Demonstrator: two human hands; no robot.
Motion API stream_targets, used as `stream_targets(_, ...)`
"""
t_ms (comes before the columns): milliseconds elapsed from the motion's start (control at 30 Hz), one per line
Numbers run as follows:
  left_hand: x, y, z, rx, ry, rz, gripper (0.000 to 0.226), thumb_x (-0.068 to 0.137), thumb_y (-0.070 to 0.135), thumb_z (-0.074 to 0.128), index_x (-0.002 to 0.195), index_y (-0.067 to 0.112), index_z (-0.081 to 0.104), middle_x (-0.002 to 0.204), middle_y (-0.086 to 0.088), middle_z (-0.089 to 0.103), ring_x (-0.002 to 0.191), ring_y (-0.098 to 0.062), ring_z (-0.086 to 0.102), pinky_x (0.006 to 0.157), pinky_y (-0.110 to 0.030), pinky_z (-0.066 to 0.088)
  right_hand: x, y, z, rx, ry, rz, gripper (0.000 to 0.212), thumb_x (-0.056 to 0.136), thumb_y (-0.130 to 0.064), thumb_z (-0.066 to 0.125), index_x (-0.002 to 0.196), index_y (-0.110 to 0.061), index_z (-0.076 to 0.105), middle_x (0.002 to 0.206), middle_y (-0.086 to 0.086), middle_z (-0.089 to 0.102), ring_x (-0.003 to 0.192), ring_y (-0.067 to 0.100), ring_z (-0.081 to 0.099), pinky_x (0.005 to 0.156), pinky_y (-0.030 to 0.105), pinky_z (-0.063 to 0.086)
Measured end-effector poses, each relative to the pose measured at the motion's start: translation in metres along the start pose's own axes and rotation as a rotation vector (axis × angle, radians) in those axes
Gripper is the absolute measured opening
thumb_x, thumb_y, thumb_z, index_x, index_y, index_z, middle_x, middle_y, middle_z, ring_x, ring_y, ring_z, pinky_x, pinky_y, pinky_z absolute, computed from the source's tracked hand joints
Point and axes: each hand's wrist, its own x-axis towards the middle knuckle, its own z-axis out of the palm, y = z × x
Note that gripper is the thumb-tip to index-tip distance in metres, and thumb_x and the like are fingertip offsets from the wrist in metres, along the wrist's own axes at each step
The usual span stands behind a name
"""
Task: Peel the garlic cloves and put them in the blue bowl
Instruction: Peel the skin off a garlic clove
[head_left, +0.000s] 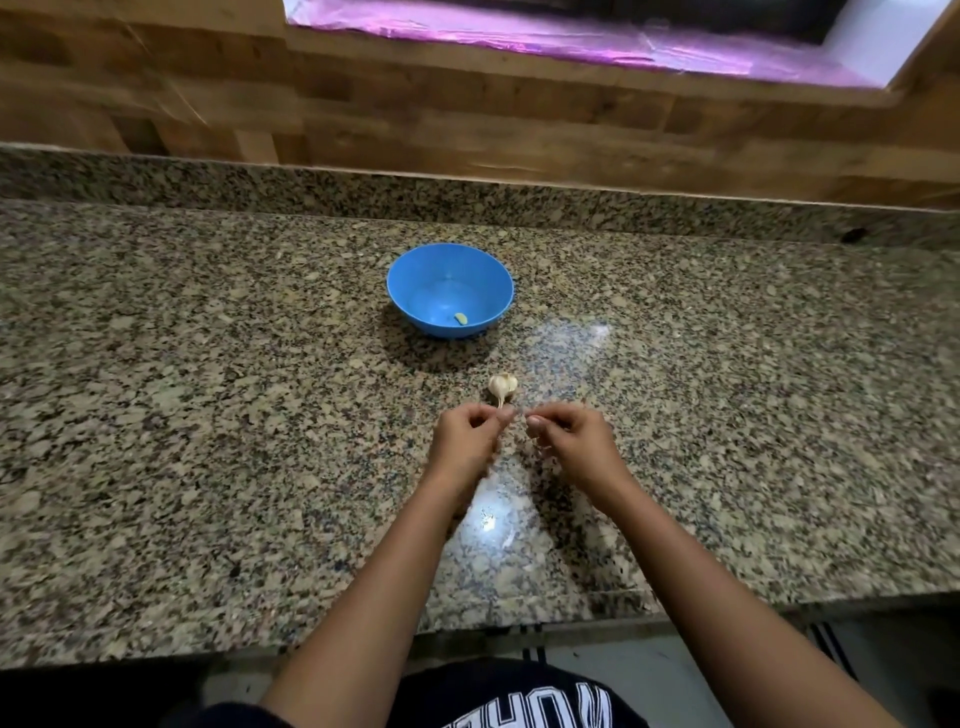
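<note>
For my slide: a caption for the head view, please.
Left hand pinches a garlic clove, right hand its skin; one peeled clove in blue bowl.

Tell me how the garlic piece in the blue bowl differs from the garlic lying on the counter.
The clove is one small, smooth, yellowish piece; the garlic head is bigger, whitish, papery-skinned, with a stem. The clove looks peeled; the garlic head is unpeeled. The clove lies inside the blue bowl; the garlic head lies on the granite counter, nearer the person. Both are garlic.
</note>
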Motion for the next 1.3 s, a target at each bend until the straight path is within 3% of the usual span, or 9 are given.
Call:
stream_targets(100,0.006,-0.016,-0.008,0.587,0.090,0.363,0.029,0.092,0.035,0.056,0.108,0.013,0.064,0.104,-0.001,0.059,0.096,-0.014,0.054,0.083,-0.030,0.047,0.007,-0.003,-0.004,-0.029,-0.029,0.125,0.014,0.086,-0.013,0.065,0.095,-0.004,0.066,0.084,0.005,0.067,0.071,0.012,0.058,0.061,0.022,0.047)
stream_targets(200,0.007,-0.031,-0.011,0.753,0.026,0.388,0.044,0.093,0.043,0.049,0.129,0.019,0.052,0.132,0.002,0.048,0.124,-0.015,0.040,0.104,-0.034,0.033,0.014,-0.008,-0.009,-0.088,-0.064,0.188,0.009,0.084,-0.017,0.067,0.083,-0.008,0.065,0.079,0.005,0.066,0.067,0.016,0.056,0.057,0.022,0.047)
stream_targets(333,0.005,-0.042,-0.011,0.811,0.046,0.445,0.047,0.093,0.048,0.046,0.132,0.022,0.049,0.136,0.004,0.047,0.128,-0.012,0.036,0.107,-0.030,0.024,0.018,-0.010,-0.013,-0.210,-0.141,0.213,0.015,0.087,-0.019,0.062,0.077,-0.009,0.062,0.069,-0.001,0.059,0.054,0.007,0.047,0.038,0.009,0.034)
stream_targets(533,0.005,-0.046,-0.009,0.947,0.053,0.473,0.056,0.093,0.054,0.038,0.139,0.021,0.041,0.146,0.004,0.039,0.137,-0.012,0.029,0.113,-0.031,0.016,0.029,-0.008,-0.012,-0.284,-0.192,0.229,0.014,0.086,-0.018,0.064,0.083,-0.005,0.063,0.076,0.004,0.063,0.074,0.017,0.058,0.070,0.029,0.049)
stream_targets(733,0.002,-0.044,-0.005,1.068,0.033,0.463,0.064,0.096,0.056,0.030,0.147,0.019,0.025,0.154,0.002,0.026,0.144,-0.013,0.015,0.116,-0.031,0.007,0.035,-0.012,-0.011,-0.430,-0.227,0.223,0.019,0.089,-0.021,0.060,0.074,-0.009,0.058,0.071,0.002,0.059,0.065,0.009,0.054,0.055,0.018,0.041)
stream_targets(900,0.002,-0.046,-0.005,1.072,0.058,0.474,0.063,0.096,0.055,0.032,0.147,0.019,0.027,0.153,0.003,0.028,0.143,-0.012,0.018,0.115,-0.029,0.009,0.037,-0.015,-0.004,-0.570,-0.244,0.180,0.011,0.091,-0.016,0.057,0.090,-0.005,0.059,0.081,0.002,0.059,0.073,0.009,0.055,0.059,0.018,0.043)
stream_targets(1067,0.003,-0.045,-0.005,1.054,0.053,0.472,0.062,0.096,0.055,0.032,0.146,0.019,0.028,0.153,0.003,0.028,0.143,-0.012,0.018,0.115,-0.029,0.009,0.037,-0.009,0.001,-0.599,-0.191,0.169,0.008,0.090,-0.015,0.058,0.094,-0.008,0.057,0.088,0.002,0.058,0.087,0.016,0.056,0.073,0.026,0.046)
stream_targets(1200,0.001,-0.047,-0.004,1.039,0.044,0.487,0.062,0.095,0.054,0.034,0.146,0.019,0.030,0.153,0.004,0.028,0.143,-0.011,0.018,0.115,-0.028,0.009,0.032,-0.008,-0.002,-0.514,-0.178,0.182,0.010,0.090,-0.015,0.060,0.083,-0.010,0.054,0.077,0.001,0.057,0.073,0.013,0.053,0.063,0.022,0.043)
stream_targets(1300,0.002,-0.047,-0.007,0.912,0.038,0.500,0.051,0.096,0.046,0.043,0.138,0.018,0.044,0.144,0.003,0.043,0.137,-0.013,0.031,0.112,-0.028,0.019,0.032,-0.006,-0.012,-0.172,-0.172,0.292,0.010,0.089,-0.012,0.060,0.083,-0.004,0.057,0.074,0.007,0.059,0.062,0.013,0.055,0.059,0.026,0.048)
